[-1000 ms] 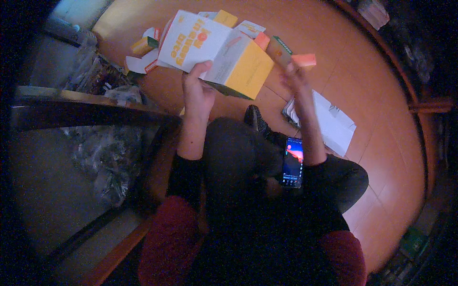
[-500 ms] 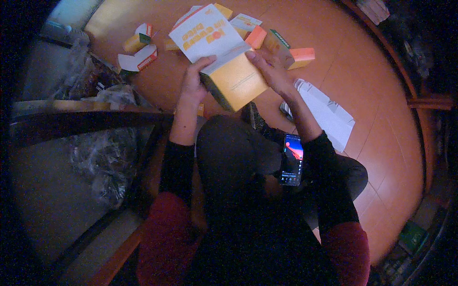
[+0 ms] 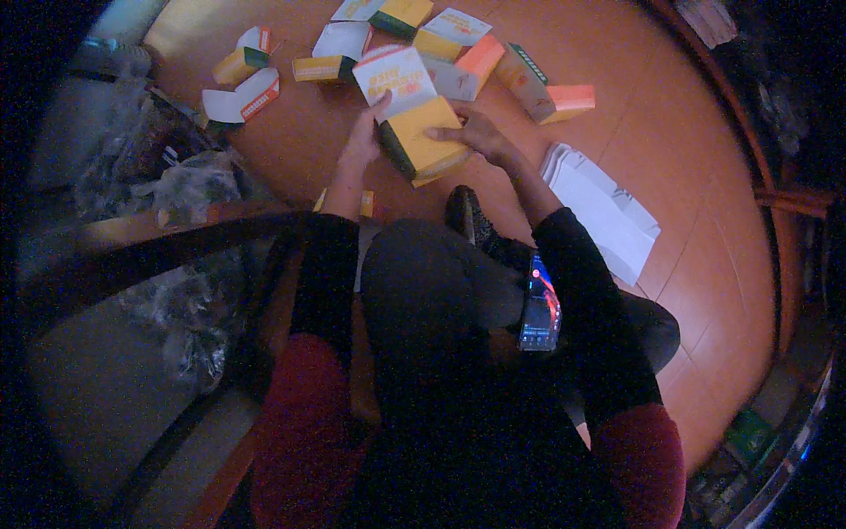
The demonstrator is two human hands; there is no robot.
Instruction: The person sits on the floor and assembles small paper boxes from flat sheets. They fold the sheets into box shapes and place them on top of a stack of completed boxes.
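Note:
A yellow and green cardboard box [image 3: 429, 137] with a raised white lid flap is held up in front of my knees. My left hand [image 3: 363, 132] grips its left side, thumb up near the fold between lid and body. On the other side my right hand [image 3: 478, 134] holds the box, its thumb lying across the yellow face and its other fingers partly hidden behind. The printed inside of the flap faces up and leans away from me. A phone [image 3: 540, 304] with a lit screen rests on my lap beside my right forearm.
Several opened boxes lie on the tiled floor, among them a yellow one [image 3: 323, 69], an orange-sided one [image 3: 570, 103] and a white and red one [image 3: 242, 99]. A stack of flat white card [image 3: 604, 212] lies to the right. Clear plastic bags [image 3: 198, 185] are bunched at left.
Both hands have lowered the box and tilted it, so its flap now looks shorter and more boxes show behind it. My right thumb has moved down from the fold onto the yellow face.

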